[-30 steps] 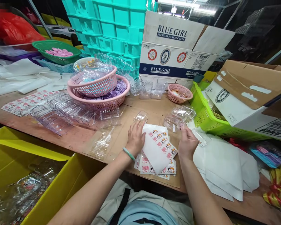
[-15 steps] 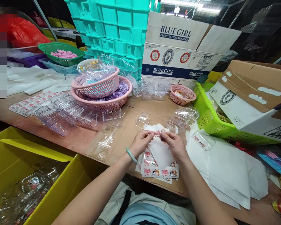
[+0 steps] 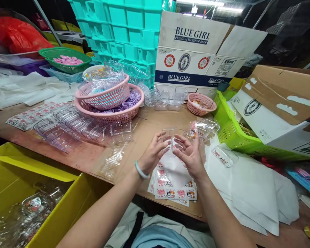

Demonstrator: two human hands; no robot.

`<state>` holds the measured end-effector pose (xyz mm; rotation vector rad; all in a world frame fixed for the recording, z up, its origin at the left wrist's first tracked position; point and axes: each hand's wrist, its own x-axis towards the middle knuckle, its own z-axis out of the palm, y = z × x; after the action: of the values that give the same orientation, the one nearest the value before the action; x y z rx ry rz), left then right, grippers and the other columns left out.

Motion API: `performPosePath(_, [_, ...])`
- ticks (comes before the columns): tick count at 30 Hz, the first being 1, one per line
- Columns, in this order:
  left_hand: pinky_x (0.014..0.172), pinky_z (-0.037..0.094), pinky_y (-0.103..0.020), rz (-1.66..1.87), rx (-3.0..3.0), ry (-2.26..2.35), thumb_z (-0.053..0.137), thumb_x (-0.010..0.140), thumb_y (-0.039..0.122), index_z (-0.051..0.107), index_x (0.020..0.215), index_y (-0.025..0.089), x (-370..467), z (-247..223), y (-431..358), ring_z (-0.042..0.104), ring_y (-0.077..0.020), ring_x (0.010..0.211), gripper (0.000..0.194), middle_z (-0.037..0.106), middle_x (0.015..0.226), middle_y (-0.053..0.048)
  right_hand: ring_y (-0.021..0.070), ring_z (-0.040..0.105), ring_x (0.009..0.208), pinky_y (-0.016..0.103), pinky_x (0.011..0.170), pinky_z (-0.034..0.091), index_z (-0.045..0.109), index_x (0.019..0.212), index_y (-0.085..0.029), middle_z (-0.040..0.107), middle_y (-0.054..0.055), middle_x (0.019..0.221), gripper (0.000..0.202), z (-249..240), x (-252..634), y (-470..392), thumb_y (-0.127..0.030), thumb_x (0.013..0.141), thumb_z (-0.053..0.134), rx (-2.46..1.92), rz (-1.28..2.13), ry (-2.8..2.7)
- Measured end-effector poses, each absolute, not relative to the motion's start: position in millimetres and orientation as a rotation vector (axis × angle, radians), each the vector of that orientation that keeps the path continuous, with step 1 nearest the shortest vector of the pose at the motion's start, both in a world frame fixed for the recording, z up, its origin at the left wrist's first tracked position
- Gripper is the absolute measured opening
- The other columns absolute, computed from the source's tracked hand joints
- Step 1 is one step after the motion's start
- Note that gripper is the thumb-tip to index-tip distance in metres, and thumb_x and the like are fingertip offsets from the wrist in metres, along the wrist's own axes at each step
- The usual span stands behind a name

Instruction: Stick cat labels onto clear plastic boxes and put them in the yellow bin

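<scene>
My left hand (image 3: 155,153) is closed on a small clear plastic case (image 3: 169,136), its fingers along the left side. From the other side my right hand (image 3: 189,153) has its thumb and bent fingers at the same case. One finger of that hand points up, and a printed sticker (image 3: 192,126) with pink letters and a cat appears to cling to its tip. Below both hands lies a stack of sticker sheets (image 3: 161,193) with pink letters and cats, a blank white backing area uppermost.
More clear cases (image 3: 209,127) lie beyond my right hand; a stickered case (image 3: 223,155) rests on white paper sheets (image 3: 253,193). Pink baskets (image 3: 108,117) and rows of clear trays (image 3: 74,120) stand left. A yellow bin (image 3: 64,203) is lower left, a lime basket (image 3: 235,127) right.
Both hands were pinching at the sticker sheet. A sticker is now off it at my right finger, and the clear case from the table is up between my hands.
</scene>
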<state>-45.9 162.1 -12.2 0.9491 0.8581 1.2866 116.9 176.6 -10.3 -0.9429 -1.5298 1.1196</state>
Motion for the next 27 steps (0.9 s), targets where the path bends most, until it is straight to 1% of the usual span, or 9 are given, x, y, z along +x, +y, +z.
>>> performPosePath(6, [0.092,0.047,-0.031,1.120,0.760,0.737,0.063,0.074,0.023,0.054,0.122,0.028,-44,-19,126,0.046,-0.0225,0.126,0.049,0.048,0.140,-0.005,0.0222,0.055,0.118,0.046,0.098,0.047,-0.006,0.149,-0.033,0.053,0.010,0.129,0.094,-18,133,167,-0.016,0.083,0.059,-0.899,0.542,-2.059])
performPosePath(10, [0.074,0.048,-0.025,0.942,0.797,0.822,0.067,0.075,0.034,0.061,0.109,0.024,-40,-13,121,0.055,-0.0192,0.106,0.036,0.052,0.131,-0.006,0.0223,0.060,0.107,0.045,0.089,0.052,-0.001,0.149,-0.037,0.062,0.007,0.116,0.081,-29,137,166,-0.006,0.088,0.043,-0.695,0.176,-2.320])
performPosePath(14, [0.067,0.043,-0.019,1.134,0.675,0.969,0.076,0.068,0.035,0.059,0.096,0.019,-32,-23,120,0.056,-0.0082,0.077,0.037,0.059,0.100,-0.002,0.0239,0.054,0.119,0.048,0.098,0.046,-0.005,0.150,-0.032,0.054,0.011,0.130,0.086,-28,129,163,-0.008,0.086,0.048,-0.789,0.279,-2.231])
performPosePath(17, [0.072,0.045,-0.020,1.158,0.604,0.959,0.076,0.068,0.040,0.060,0.095,0.019,-34,-32,118,0.056,-0.0091,0.082,0.037,0.058,0.098,-0.002,0.0249,0.042,0.131,0.051,0.107,0.037,-0.007,0.150,-0.027,0.039,0.014,0.144,0.093,-27,124,156,-0.006,0.080,0.051,-0.893,0.465,-2.147])
performPosePath(21, [0.069,0.047,-0.024,1.024,0.582,0.939,0.069,0.074,0.048,0.059,0.106,0.022,-37,-32,116,0.059,-0.0112,0.079,0.043,0.059,0.098,-0.004,0.0241,0.040,0.133,0.051,0.109,0.033,-0.002,0.150,-0.029,0.039,0.012,0.145,0.091,-26,118,143,-0.004,0.079,0.049,-0.790,0.464,-2.176])
performPosePath(23, [0.068,0.047,-0.023,1.048,0.555,0.958,0.074,0.072,0.042,0.059,0.105,0.021,-39,-32,116,0.059,-0.0098,0.074,0.042,0.060,0.094,-0.003,0.0249,0.038,0.134,0.050,0.111,0.032,0.006,0.150,-0.028,0.038,0.011,0.146,0.087,-20,116,138,-0.008,0.079,0.053,-0.777,0.570,-2.133])
performPosePath(24, [0.069,0.047,-0.023,1.058,0.532,0.955,0.075,0.071,0.039,0.059,0.105,0.021,-40,-32,116,0.060,-0.0098,0.074,0.042,0.061,0.094,-0.003,0.0254,0.039,0.134,0.049,0.110,0.033,0.016,0.148,-0.027,0.039,0.010,0.146,0.080,-15,116,136,-0.012,0.080,0.055,-0.795,0.665,-2.066])
performPosePath(25, [0.072,0.047,-0.024,1.056,0.507,0.932,0.076,0.071,0.037,0.059,0.106,0.021,-42,-33,116,0.061,-0.0107,0.077,0.042,0.061,0.097,-0.004,0.0257,0.043,0.131,0.048,0.108,0.036,0.031,0.143,-0.026,0.044,0.010,0.142,0.067,-11,117,134,-0.017,0.082,0.056,-0.834,0.766,-1.959])
performPosePath(27, [0.078,0.048,-0.028,1.032,0.481,0.852,0.076,0.071,0.034,0.061,0.110,0.021,-46,-36,115,0.062,-0.0139,0.085,0.043,0.062,0.106,-0.006,0.0238,0.058,0.112,0.041,0.095,0.048,0.058,0.117,-0.023,0.062,0.008,0.120,0.033,-3,121,133,-0.027,0.085,0.058,-0.970,0.940,-1.679])
